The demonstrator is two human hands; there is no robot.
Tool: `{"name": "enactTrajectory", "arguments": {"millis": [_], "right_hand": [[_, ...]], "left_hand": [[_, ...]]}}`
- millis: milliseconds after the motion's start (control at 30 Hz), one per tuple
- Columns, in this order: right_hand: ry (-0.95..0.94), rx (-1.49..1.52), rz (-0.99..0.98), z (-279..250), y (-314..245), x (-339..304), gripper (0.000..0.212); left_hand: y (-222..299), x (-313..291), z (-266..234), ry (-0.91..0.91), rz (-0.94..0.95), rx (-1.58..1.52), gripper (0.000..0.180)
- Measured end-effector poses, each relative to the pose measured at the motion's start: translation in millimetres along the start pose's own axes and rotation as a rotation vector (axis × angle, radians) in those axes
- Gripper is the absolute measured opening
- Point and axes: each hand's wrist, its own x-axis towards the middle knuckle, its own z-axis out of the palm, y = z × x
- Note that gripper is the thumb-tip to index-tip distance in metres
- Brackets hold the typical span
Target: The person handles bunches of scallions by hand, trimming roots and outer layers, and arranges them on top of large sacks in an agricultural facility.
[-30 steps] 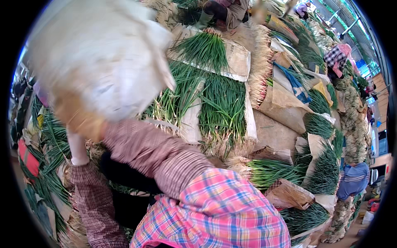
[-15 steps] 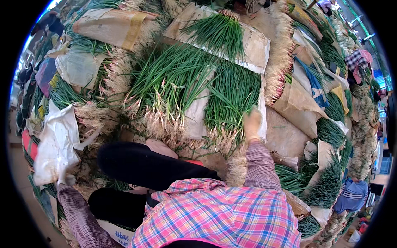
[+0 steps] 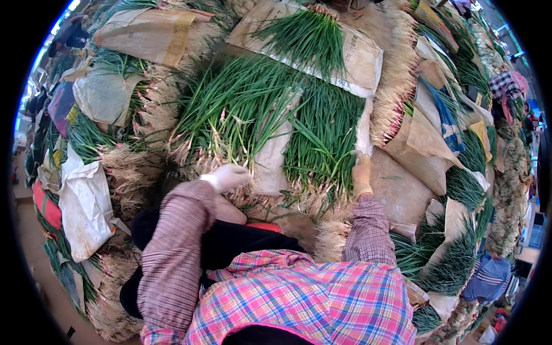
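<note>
My left hand, in a pale glove, is over the root ends of a loose spread of green onions; blur hides how its fingers are set. My right hand, in a tan glove, is closed on the edge of a white sack. That sack runs along the right side of a second, denser spread of green onions. A bare pale strip of sacking shows between the two spreads. Both have their roots toward me.
A smaller bunch of green onions lies on a flat sack beyond. A long root-edged row and brown sacks stand to the right. At left are a white plastic sack and more covered bundles. Another person is far right.
My left hand has let go of the white plastic sack at left and come over the onion roots. My right hand has shifted slightly right, onto the white sack's edge.
</note>
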Motion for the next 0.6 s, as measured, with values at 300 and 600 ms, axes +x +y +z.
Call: {"name": "enactTrajectory", "arguments": {"millis": [300, 600], "right_hand": [[0.171, 0.947, 0.616, -47, -41, 12, 0.027], [0.259, 1.05, 0.772, -64, -2, 4, 0.024]], "left_hand": [[-33, 80, 26, -0.09, 0.127, 0.447, 0.054], [-29, 129, 31, 0.071, -0.087, 0.402, 0.051]]}}
